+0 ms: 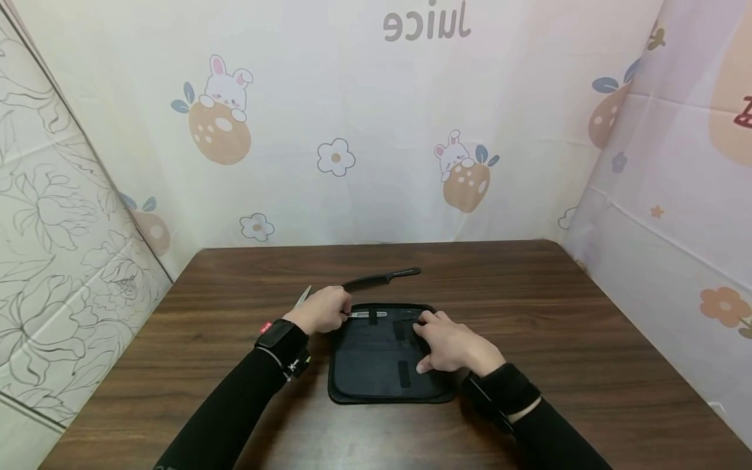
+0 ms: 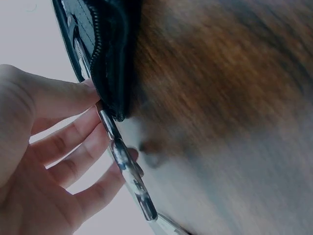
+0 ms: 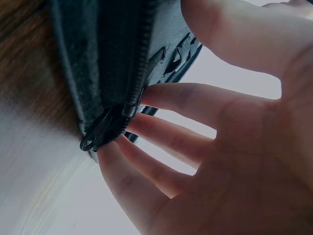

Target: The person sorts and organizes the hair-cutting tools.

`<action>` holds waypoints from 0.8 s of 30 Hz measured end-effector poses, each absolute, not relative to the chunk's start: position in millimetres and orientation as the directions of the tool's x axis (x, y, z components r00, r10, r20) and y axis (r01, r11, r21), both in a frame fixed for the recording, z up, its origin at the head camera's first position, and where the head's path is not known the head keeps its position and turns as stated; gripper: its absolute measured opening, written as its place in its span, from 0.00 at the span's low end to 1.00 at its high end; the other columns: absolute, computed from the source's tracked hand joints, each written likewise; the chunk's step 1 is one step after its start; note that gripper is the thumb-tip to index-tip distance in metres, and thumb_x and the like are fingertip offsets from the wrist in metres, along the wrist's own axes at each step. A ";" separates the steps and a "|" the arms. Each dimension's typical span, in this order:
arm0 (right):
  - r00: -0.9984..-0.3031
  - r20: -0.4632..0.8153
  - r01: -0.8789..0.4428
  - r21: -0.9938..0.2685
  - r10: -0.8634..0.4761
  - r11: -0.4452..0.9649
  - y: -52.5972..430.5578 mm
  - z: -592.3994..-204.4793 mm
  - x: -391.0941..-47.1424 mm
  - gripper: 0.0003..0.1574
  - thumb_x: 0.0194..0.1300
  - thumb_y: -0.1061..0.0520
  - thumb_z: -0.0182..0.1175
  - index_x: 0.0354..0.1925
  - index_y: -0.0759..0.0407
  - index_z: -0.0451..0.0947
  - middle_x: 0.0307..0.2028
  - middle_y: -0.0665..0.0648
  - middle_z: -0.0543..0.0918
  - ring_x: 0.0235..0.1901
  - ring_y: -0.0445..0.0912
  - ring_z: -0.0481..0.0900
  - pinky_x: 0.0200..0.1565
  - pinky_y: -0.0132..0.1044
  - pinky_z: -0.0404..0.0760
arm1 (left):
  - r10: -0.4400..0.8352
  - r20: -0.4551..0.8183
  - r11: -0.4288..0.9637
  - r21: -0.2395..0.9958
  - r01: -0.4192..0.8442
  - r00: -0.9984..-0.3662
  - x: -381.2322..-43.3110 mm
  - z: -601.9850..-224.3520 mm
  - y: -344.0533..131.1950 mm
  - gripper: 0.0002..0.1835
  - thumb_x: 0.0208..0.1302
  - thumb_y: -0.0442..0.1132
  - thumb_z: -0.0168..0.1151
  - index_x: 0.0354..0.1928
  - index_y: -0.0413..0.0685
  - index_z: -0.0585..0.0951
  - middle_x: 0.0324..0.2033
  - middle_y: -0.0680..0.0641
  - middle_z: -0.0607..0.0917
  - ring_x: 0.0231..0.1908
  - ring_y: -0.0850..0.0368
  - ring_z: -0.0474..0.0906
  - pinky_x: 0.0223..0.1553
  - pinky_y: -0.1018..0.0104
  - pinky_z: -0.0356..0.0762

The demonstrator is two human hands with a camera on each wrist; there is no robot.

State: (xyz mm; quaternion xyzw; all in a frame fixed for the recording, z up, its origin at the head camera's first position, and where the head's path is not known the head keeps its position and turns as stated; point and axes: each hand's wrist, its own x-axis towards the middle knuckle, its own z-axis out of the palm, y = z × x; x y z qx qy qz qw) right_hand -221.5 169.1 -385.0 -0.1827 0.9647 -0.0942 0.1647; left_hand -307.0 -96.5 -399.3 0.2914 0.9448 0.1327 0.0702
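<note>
the black case (image 1: 376,365) lies flat on the brown table (image 1: 587,391), and both hands are at it. the left hand (image 1: 320,310) is at the case's far left corner, pinching a thin silver tool (image 2: 129,178) with its thumb and fingers. part of the tool is under a small black strap (image 1: 373,316) inside the case, and its other end sticks out past the edge. the right hand (image 1: 452,343) is on the right side of the case, with its fingers loose and spread, touching the edge by the zip (image 3: 139,63). 2 more straps (image 1: 403,374) are in the case, to the right of the middle. a black comb (image 1: 382,279) lies on the table behind the case. a pale pointed thing (image 1: 303,296) shows just behind the left hand. the back wall (image 1: 376,85) has bunnies and flowers on it.
</note>
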 end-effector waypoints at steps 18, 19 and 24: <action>-0.878 -0.287 -0.322 -0.239 -0.383 0.916 168.7 -382.3 -220.8 0.47 0.60 0.47 0.74 0.70 0.64 0.71 0.70 0.62 0.66 0.68 0.60 0.63 0.55 0.63 0.73 | 0.591 -0.052 0.780 0.290 0.555 -0.805 -307.3 -397.4 -94.9 0.04 0.68 0.28 0.63 0.38 0.43 0.84 0.38 0.47 0.79 0.36 0.55 0.73 0.43 0.58 0.76; -0.879 -0.286 -0.321 -0.238 -0.382 0.917 168.7 -382.5 -220.8 0.47 0.60 0.47 0.74 0.70 0.64 0.71 0.70 0.62 0.66 0.68 0.60 0.63 0.56 0.63 0.73 | 0.591 -0.052 0.780 0.291 0.554 -0.805 -307.3 -397.3 -94.7 0.04 0.68 0.28 0.63 0.38 0.43 0.84 0.38 0.47 0.79 0.36 0.54 0.73 0.43 0.58 0.76; -0.878 -0.287 -0.323 -0.235 -0.383 0.917 168.6 -383.8 -220.8 0.47 0.60 0.47 0.74 0.70 0.64 0.70 0.71 0.62 0.66 0.69 0.60 0.62 0.56 0.63 0.73 | 0.594 -0.054 0.779 0.284 0.558 -0.802 -307.1 -396.3 -93.4 0.04 0.68 0.28 0.63 0.38 0.43 0.84 0.38 0.48 0.79 0.35 0.55 0.73 0.43 0.59 0.75</action>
